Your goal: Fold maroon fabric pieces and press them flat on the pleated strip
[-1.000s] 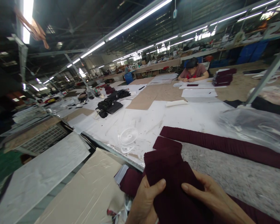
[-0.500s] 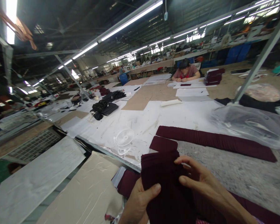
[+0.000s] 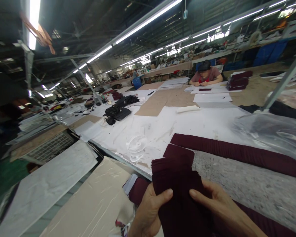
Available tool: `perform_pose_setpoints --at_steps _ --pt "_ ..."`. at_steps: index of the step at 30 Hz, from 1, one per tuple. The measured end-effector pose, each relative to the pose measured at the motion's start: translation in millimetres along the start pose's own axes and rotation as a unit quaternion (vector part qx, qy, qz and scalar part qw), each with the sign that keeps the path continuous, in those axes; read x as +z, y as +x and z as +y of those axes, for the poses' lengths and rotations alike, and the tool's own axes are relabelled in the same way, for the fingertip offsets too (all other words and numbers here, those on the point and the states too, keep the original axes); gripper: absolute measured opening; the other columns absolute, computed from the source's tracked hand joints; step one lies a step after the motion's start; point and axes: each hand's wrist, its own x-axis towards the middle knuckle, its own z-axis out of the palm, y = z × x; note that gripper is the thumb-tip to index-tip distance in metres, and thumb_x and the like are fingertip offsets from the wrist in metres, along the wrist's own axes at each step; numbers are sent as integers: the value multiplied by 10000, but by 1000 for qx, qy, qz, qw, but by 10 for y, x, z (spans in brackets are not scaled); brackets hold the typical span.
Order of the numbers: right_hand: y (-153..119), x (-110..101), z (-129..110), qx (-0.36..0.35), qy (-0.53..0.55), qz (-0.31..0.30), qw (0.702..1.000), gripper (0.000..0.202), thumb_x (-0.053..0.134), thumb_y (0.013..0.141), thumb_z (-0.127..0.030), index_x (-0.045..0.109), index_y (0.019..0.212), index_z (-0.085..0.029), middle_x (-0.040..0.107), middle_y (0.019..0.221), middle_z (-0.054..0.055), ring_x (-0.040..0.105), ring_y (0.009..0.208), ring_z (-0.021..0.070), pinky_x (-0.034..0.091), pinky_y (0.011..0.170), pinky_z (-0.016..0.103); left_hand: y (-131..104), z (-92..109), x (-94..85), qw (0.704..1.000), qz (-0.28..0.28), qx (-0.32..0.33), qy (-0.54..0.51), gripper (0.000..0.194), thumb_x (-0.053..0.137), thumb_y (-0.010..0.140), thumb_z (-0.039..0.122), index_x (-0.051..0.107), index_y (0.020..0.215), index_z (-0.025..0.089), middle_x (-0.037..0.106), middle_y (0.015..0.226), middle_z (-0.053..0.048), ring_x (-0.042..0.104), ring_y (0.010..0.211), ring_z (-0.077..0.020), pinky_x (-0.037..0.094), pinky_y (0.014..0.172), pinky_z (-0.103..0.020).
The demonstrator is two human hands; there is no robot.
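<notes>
A dark maroon piece of fabric (image 3: 180,197) hangs between my two hands, close to the camera. My left hand (image 3: 150,210) grips its left edge, thumb on top and fingers behind. On the right edge, my right hand (image 3: 212,197) holds it the same way, its thumb pressed on the front. Just beyond lies a smaller maroon fabric piece (image 3: 177,153) on the table, partly covered by the held cloth. A long maroon fabric strip (image 3: 236,151) stretches to the right. Left of my left hand is a folded maroon bundle (image 3: 138,191) with a grey-white edge.
A small white fan (image 3: 136,144) stands on the white-covered table (image 3: 153,128). Dark folded garments (image 3: 119,112) lie farther back. Across the table a person (image 3: 207,74) leans over papers beside a maroon stack (image 3: 239,80). Clear plastic (image 3: 263,128) and a metal post (image 3: 286,79) are at right.
My right hand has closed round the fabric's right edge, its fingers now behind the cloth. The whole view has shifted a little, so the surroundings appear farther right.
</notes>
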Motion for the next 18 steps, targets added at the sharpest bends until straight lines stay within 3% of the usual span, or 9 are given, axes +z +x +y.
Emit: perform_pose_setpoints --at_steps 7,13,16,18 --pt "-38 44 -43 10 23 8 1000 300 706 764 -361 684 1025 -214 740 903 58 689 848 266 551 757 383 1 -19 -13 1000 -13 13 4 489 728 671 87 646 1147 166 737 1001 -116 668 973 -270 446 972 -437" --pt "-45 49 -36 9 20 2 1000 256 677 795 -348 667 1009 -208 734 881 47 685 842 250 537 771 375 16 -12 7 1000 -14 2 -4 379 707 699 108 684 1074 157 739 989 -114 667 978 -256 431 990 -422" --pt "-35 8 -26 -2 -4 -5 1000 277 672 798 -352 630 1034 -213 714 958 54 675 859 246 531 769 378 31 -16 -13 1000 -12 1 -13 341 697 713 115 692 1050 170 744 970 -101 666 983 -243 420 1001 -416" --pt "-26 -22 -39 -35 -43 27 998 328 686 784 -373 589 1068 -241 679 1054 58 649 936 250 521 800 385 36 -11 -34 1000 -11 4 -10 361 703 708 116 684 1064 176 745 961 -96 664 985 -245 420 999 -422"
